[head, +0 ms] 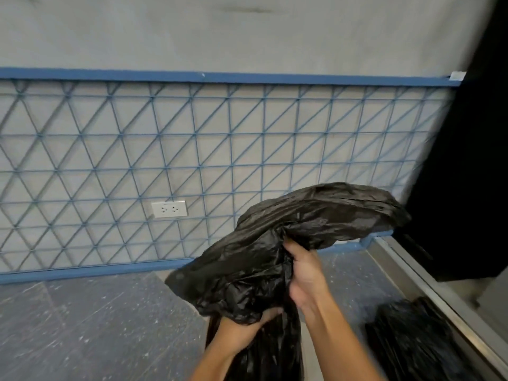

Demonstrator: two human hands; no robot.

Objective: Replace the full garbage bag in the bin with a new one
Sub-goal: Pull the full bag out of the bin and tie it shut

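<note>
1. Wall (247,37): grey, far side, with a blue lattice panel (192,149) across its lower half and a white socket (169,209) set low in it. Not part of the job.

2. Floor (82,325): grey, speckled, near left. A metal sill (428,287) runs along the right.

3. Bag (288,237): black, thin, crumpled, held up in front of me at centre right, its top billowing toward the far right and its tail hanging down between my forearms. No bin shows in view, so I cannot tell whether this is the full bag or the new one; it looks light and loose, which I judge points to the new one being opened.

4. Dark heap (412,342): black plastic on the floor, near right, apart from my hands.

5. Right hand (305,273): fingers curled into the bunched film, gripping the bag.

6. Left hand (247,323): lower and nearer, fingers buried in the folds, gripping the bag too.

Handling note: I should work the 2 layers apart with my fingertips, find the mouth, then shake air in. The film looks thin; hard pulling could tear it.
</note>
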